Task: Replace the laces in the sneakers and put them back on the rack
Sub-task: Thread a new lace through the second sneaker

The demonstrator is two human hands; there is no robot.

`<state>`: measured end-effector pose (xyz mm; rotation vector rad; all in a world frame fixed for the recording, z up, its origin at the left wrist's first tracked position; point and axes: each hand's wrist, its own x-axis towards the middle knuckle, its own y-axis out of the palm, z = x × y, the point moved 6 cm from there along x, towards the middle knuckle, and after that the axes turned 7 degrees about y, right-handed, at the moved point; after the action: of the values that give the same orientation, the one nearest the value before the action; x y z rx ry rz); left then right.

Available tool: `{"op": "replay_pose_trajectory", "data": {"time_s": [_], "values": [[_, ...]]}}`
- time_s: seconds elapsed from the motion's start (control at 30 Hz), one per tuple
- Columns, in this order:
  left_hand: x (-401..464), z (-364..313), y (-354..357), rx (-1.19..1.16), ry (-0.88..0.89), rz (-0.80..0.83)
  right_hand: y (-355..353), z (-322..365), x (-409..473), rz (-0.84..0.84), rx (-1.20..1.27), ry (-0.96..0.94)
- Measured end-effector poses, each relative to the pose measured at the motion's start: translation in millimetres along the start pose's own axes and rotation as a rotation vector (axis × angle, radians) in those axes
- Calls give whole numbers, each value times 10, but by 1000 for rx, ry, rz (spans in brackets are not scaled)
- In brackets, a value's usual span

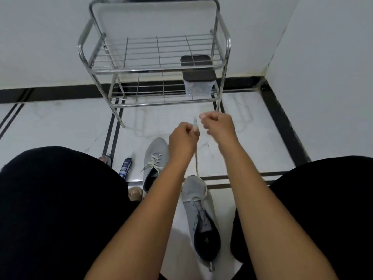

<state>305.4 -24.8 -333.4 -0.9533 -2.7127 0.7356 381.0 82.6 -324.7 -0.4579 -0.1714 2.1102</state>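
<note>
A person seated over a white tiled floor [60, 122] draws a lace [196, 164] up out of the nearer grey sneaker [198, 201], which lies between the knees, well below the fingers. Both hands are raised side by side: the left hand [182, 140] has its fingers curled round the lace with a tip standing up just above them, while the right hand [219, 126] pinches the other end close beside it, apparently to match the two ends in length before threading on. The lace runs taut from the left fingers down to the toe eyelets of that sneaker; its upper eyelets look unlaced, the tongue open. The second sneaker [154, 162], already laced, lies below and to the left of the fingers. The chrome wire rack [153, 66], where both sneakers are to return, stands against the wall beyond the fingers, a dark-lidded clear container [198, 82] on its lower shelf. A blue spray can [125, 167] lies on the floor, left of the laced sneaker. Most of the lacing on the near sneaker appears to remain.
</note>
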Motion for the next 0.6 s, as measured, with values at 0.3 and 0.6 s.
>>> {"op": "replay_pose_trajectory", "data": {"time_s": [0.3, 0.6], "values": [[283, -1238, -677, -176, 244, 98, -527, 1529, -332, 236, -113, -299], [170, -1406, -967, -429, 291, 99, -566, 1798, -580, 315, 12, -422]]}}
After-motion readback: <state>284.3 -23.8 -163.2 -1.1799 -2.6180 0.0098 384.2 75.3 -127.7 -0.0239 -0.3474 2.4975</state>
